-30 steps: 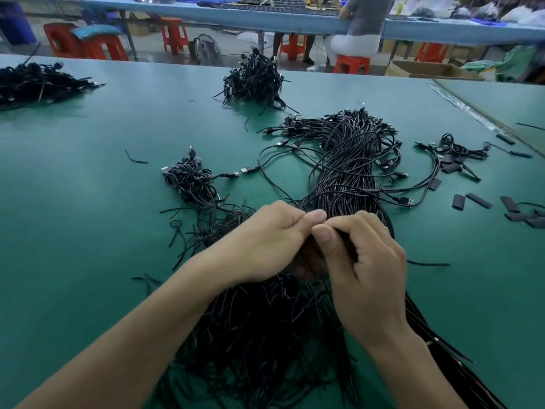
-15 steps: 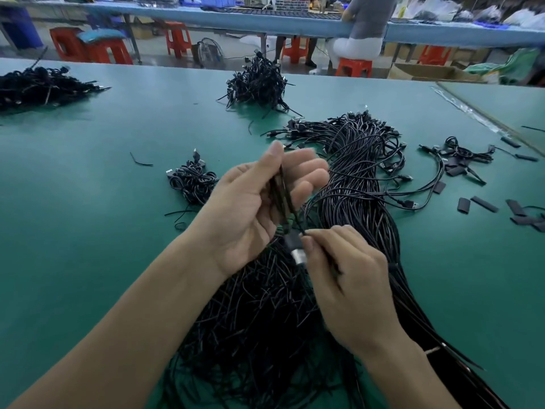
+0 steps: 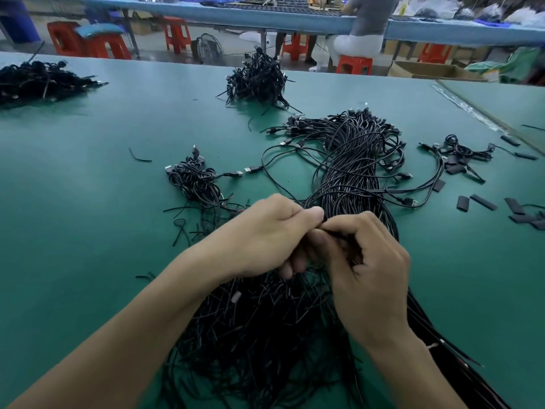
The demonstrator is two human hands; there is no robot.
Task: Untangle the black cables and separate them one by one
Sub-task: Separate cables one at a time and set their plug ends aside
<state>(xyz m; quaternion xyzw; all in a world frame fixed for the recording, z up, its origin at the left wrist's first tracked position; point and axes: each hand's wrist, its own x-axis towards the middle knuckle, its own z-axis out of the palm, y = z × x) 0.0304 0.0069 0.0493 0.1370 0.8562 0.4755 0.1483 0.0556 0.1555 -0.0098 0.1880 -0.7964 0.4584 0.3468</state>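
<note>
Since the earlier frame both hands have come down from their raised position and now meet low over the bundle. At 10 o'clock from them a small coiled knot (image 3: 194,180) lies apart on the green desk (image 3: 88,208). The left hand (image 3: 265,234) has its fingers curled, with the thumb pressed on the forefinger. The right hand (image 3: 371,261) touches it, fingers curled round a few thin strands, but what the left pinches is mostly hidden. The black cables (image 3: 354,172) run from the hands toward 1 o'clock, with loose ends heaped at 6 o'clock. I judge them light, limp and a little slippery, and their plugs will snag. It seems best to pinch one strand near its plug and draw it out slowly.
</note>
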